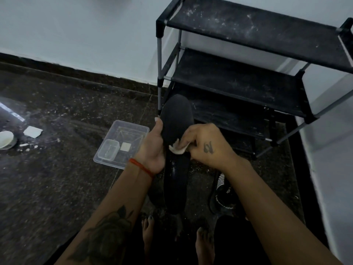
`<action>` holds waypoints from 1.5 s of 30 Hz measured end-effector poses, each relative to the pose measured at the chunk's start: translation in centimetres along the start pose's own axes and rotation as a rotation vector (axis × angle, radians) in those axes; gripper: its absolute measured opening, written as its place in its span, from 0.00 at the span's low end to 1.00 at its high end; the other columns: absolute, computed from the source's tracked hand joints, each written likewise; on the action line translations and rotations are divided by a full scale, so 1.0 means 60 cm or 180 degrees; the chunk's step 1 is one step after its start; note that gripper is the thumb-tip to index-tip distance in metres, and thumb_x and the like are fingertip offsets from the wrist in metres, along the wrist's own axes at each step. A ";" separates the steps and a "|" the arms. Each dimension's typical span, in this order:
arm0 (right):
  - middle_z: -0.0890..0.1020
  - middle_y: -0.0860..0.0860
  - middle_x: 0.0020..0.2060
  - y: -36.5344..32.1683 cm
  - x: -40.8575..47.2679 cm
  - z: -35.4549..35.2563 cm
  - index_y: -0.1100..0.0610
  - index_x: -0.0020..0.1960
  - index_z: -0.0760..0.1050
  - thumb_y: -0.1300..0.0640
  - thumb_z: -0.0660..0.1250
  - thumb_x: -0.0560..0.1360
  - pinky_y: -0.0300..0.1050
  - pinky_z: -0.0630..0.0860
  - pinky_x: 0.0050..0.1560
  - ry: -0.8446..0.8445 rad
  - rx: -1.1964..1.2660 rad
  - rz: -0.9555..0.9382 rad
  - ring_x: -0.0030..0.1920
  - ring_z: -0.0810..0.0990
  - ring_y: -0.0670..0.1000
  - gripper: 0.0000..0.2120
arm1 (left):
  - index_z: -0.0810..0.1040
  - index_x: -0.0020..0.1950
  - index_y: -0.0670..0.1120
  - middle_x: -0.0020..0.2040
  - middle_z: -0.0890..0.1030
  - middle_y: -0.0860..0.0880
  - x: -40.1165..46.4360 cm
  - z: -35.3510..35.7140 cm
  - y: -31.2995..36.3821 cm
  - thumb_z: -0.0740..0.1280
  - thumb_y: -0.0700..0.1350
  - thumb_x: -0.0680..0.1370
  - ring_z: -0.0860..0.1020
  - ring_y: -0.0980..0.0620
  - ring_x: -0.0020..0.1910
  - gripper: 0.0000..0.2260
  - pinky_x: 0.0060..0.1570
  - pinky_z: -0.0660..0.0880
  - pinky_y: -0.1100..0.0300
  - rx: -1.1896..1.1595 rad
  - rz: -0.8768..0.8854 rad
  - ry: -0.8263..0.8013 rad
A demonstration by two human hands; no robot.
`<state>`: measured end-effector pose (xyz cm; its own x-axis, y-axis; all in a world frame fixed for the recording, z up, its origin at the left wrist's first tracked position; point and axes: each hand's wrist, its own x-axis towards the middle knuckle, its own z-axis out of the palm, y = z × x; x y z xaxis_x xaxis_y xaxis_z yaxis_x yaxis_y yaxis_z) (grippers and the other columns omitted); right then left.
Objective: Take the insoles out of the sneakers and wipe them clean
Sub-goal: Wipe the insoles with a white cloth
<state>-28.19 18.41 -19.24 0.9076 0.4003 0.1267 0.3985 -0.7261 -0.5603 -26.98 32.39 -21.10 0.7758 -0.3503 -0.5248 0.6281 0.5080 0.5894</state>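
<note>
Dark speckled floor (47, 178). Left hand (152, 148) grips insole (176, 119), long axis away from person; right hand (202, 142) pinches white wipe (176, 149) on it.

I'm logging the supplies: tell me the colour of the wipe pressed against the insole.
White; the wipe on the black insole shows best in the head view.
</note>
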 end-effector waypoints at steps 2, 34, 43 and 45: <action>0.84 0.52 0.42 0.004 -0.002 -0.001 0.55 0.46 0.83 0.69 0.68 0.65 0.47 0.78 0.48 0.0639 -0.0159 0.0280 0.44 0.81 0.51 0.14 | 0.76 0.61 0.43 0.49 0.84 0.42 -0.001 0.000 0.000 0.44 0.64 0.79 0.84 0.45 0.44 0.32 0.38 0.82 0.53 -0.0022 -0.0188 -0.0114; 0.83 0.50 0.40 0.007 0.016 -0.003 0.52 0.42 0.81 0.61 0.70 0.70 0.43 0.79 0.43 0.1476 0.1642 0.2140 0.43 0.81 0.49 0.05 | 0.75 0.63 0.45 0.55 0.80 0.42 -0.009 0.012 -0.002 0.49 0.69 0.76 0.79 0.39 0.51 0.33 0.56 0.72 0.45 0.0134 -0.0608 -0.0263; 0.83 0.51 0.42 -0.015 0.015 0.033 0.55 0.43 0.83 0.64 0.72 0.67 0.28 0.70 0.47 0.0984 0.0607 0.0676 0.43 0.80 0.46 0.07 | 0.78 0.50 0.45 0.38 0.85 0.44 -0.005 0.009 -0.011 0.46 0.64 0.79 0.84 0.49 0.35 0.29 0.39 0.80 0.55 0.0156 -0.0456 -0.0062; 0.83 0.49 0.40 -0.018 0.014 0.025 0.56 0.42 0.83 0.65 0.72 0.67 0.31 0.74 0.46 0.0654 0.0740 0.0447 0.41 0.80 0.46 0.06 | 0.78 0.51 0.43 0.36 0.85 0.43 -0.006 0.008 -0.007 0.46 0.62 0.80 0.84 0.49 0.33 0.28 0.32 0.81 0.59 0.0061 -0.0396 -0.0004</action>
<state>-28.07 20.37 -19.78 0.9685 0.1673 0.1842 0.2485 -0.6099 -0.7526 -27.48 31.94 -20.87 0.6919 -0.4107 -0.5938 0.7205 0.4455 0.5315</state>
